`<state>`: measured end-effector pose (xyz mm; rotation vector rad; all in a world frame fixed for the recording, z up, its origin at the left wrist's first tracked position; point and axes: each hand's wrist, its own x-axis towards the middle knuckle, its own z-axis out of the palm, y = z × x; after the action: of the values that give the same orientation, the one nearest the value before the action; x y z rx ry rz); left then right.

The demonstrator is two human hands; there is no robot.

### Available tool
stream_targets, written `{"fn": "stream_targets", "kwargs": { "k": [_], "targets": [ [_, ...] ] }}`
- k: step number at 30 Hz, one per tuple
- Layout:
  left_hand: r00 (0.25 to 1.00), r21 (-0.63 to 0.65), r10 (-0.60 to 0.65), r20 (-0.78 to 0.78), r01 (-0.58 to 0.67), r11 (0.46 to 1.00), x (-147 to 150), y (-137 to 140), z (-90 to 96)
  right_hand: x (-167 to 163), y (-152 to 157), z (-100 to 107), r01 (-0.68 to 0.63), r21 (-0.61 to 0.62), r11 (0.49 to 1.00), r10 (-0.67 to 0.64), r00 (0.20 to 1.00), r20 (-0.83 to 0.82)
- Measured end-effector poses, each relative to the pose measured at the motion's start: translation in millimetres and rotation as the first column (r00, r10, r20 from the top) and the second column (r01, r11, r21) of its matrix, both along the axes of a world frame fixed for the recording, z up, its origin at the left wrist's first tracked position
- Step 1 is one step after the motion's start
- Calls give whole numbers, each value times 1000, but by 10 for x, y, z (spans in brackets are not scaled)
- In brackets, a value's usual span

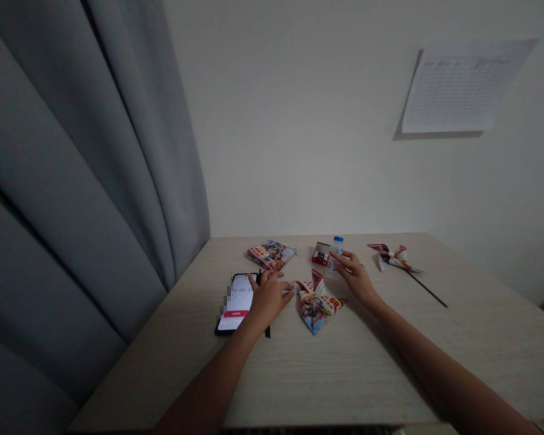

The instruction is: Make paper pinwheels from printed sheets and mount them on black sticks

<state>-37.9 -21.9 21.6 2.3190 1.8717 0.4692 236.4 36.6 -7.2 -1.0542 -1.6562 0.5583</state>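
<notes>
Left hand (269,297): thumb and index fingertip close together, beside the folded paper (316,311); grip cannot be determined. Right hand (354,277): fingers at the bottle (337,246); grip cannot be determined. Paper lies on the worktop (290,386), right of the phone (238,302).
</notes>
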Motion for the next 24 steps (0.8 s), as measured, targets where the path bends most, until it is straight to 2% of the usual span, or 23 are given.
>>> {"fn": "stream_targets", "kwargs": {
  "k": [5,12,19,24],
  "targets": [
    [1000,3,3,-17,-3,1000,5,-16,11,-51,-8,-48,58,39,998,-60,997,53],
    [1000,13,-10,5,10,1000,5,-13,0,-42,-27,-34,61,72,996,-68,992,106],
    [999,47,-22,42,20,999,-3,-5,-35,-24,12,-13,9,63,998,-9,1000,-8],
    [999,27,-17,45,16,1000,-7,9,-31,0,28,-22,101,25,995,-102,994,31]
  ]
}}
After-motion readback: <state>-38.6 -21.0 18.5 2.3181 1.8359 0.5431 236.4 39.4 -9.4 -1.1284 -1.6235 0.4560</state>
